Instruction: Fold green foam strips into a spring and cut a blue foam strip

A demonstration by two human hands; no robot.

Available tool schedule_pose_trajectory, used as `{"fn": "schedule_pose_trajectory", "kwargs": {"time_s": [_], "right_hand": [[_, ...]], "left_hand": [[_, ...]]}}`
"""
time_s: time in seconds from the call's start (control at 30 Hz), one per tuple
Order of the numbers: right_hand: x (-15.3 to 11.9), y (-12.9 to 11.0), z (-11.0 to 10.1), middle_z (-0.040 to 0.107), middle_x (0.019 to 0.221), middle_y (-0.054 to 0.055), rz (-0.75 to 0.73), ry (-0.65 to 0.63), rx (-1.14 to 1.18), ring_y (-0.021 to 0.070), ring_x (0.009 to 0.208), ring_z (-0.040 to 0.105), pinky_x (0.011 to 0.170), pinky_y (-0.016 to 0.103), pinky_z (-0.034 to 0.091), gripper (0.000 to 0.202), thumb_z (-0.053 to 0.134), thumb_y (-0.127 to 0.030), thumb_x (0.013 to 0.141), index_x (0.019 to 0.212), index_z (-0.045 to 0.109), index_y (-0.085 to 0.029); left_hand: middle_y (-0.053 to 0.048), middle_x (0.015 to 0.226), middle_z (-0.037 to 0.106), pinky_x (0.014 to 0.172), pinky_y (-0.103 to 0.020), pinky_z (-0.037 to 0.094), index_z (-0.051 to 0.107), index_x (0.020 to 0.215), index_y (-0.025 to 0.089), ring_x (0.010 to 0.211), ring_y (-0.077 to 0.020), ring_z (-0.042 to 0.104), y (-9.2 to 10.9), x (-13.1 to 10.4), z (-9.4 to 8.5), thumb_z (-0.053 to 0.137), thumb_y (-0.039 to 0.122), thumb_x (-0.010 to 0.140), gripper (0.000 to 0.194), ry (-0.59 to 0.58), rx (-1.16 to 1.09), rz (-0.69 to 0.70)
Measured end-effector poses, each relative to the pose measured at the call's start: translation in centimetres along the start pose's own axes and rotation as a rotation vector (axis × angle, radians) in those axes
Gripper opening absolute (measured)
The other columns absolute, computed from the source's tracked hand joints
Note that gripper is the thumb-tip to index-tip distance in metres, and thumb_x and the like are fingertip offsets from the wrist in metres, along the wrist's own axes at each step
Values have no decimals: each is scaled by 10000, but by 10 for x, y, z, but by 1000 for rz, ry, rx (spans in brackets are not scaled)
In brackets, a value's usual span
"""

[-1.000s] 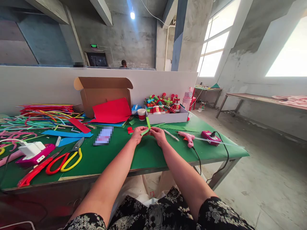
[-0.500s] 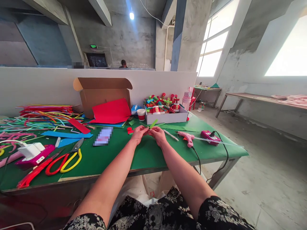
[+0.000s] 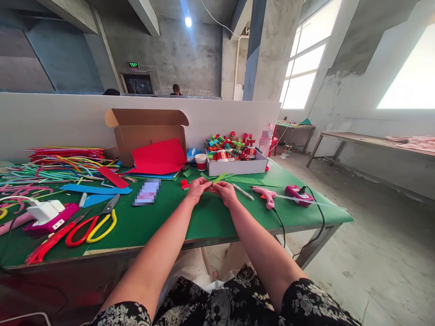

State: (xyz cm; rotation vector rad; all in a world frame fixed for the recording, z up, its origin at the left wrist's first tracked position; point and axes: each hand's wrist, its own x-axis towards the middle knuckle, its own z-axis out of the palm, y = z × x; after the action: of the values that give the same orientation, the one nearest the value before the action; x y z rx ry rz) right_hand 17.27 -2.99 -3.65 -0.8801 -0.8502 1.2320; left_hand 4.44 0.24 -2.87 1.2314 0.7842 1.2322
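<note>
Over the middle of the green table, my left hand [image 3: 198, 189] and my right hand [image 3: 224, 192] meet fingertip to fingertip. Between them is a narrow light-green strip [image 3: 220, 177], pinched by the fingers of both hands; its upper end sticks out above them, and its lower part is hidden. Small red pieces [image 3: 185, 184] lie just left of my left hand. A white pen [image 3: 243, 192] rests to the right of my right hand, and beyond it is a pink glue gun [image 3: 267, 195]. Green strips [image 3: 251, 180] lie flat behind my hands.
A white box [image 3: 238, 168] of small red and green figures stands behind, with a paper cup [image 3: 201, 161] beside it. Scissors [image 3: 98, 226], a red-handled cutter [image 3: 50, 242], power strips and many pipe cleaners [image 3: 64, 165] cover the left. A glue-gun cord hangs over the front edge.
The light-green strip has tilted lower and to the right between my fingers. Both hands stay in nearly the same place.
</note>
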Motion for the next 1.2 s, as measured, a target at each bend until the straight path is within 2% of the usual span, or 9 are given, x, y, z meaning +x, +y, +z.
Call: {"fn": "schedule_pose_trajectory", "kwargs": {"time_s": [0.17, 0.3, 0.43, 0.6, 0.83, 1.03, 1.2], "right_hand": [[1, 2, -1, 638, 514, -24, -22, 38, -24, 158, 521, 645, 610, 306, 578, 307, 879, -269, 469, 559, 595, -194], [0, 2, 2, 648, 546, -25, -38, 30, -37, 138, 529, 637, 651, 296, 570, 284, 872, -257, 476, 583, 621, -181], [-2, 1, 4, 654, 588, -39, -53, 14, -34, 122, 545, 632, 689, 298, 561, 304, 870, -240, 482, 680, 646, -181], [-3, 1, 5, 635, 570, -59, -58, -34, -58, 119, 530, 619, 637, 286, 543, 415, 878, -259, 459, 806, 662, -187], [-1, 3, 7, 632, 573, -53, -117, -4, -134, 116, 528, 589, 618, 282, 523, 338, 849, -266, 490, 768, 673, -188], [2, 5, 5, 630, 566, -58, -241, 48, -309, 111, 521, 555, 567, 248, 473, 188, 749, -189, 560, 740, 697, -210], [3, 7, 2, 659, 617, -38, -293, 47, -462, 131, 576, 588, 612, 258, 490, 169, 689, -179, 620, 780, 725, -221]], "left_hand": [[9, 612, 641, 622, -282, 462, 639, 672, 157, 581, -125, 573, 0, 0, 0, 859, 366, 499, 349, -44, 9, -9], [0, 630, 668, 638, -283, 472, 681, 730, 150, 596, -130, 590, -1, 1, 0, 872, 359, 477, 380, -13, -6, -5], [-2, 610, 665, 640, -300, 483, 669, 687, 153, 587, -142, 599, -3, 4, -3, 878, 389, 456, 391, 21, -48, -29], [-18, 556, 644, 606, -296, 472, 661, 618, 144, 556, -147, 587, -4, 7, -6, 869, 422, 454, 384, 6, -78, -72], [-24, 548, 654, 544, -271, 462, 679, 580, 152, 526, -136, 572, -2, 5, -6, 866, 327, 443, 291, 20, -134, -154], [-18, 519, 632, 512, -271, 453, 658, 556, 157, 489, -127, 549, -2, 8, -10, 824, 238, 509, 191, 52, -123, -226], [-30, 522, 626, 505, -265, 447, 648, 565, 137, 477, -118, 544, 0, 7, -11, 753, 168, 566, 110, 77, -166, -262]]}}
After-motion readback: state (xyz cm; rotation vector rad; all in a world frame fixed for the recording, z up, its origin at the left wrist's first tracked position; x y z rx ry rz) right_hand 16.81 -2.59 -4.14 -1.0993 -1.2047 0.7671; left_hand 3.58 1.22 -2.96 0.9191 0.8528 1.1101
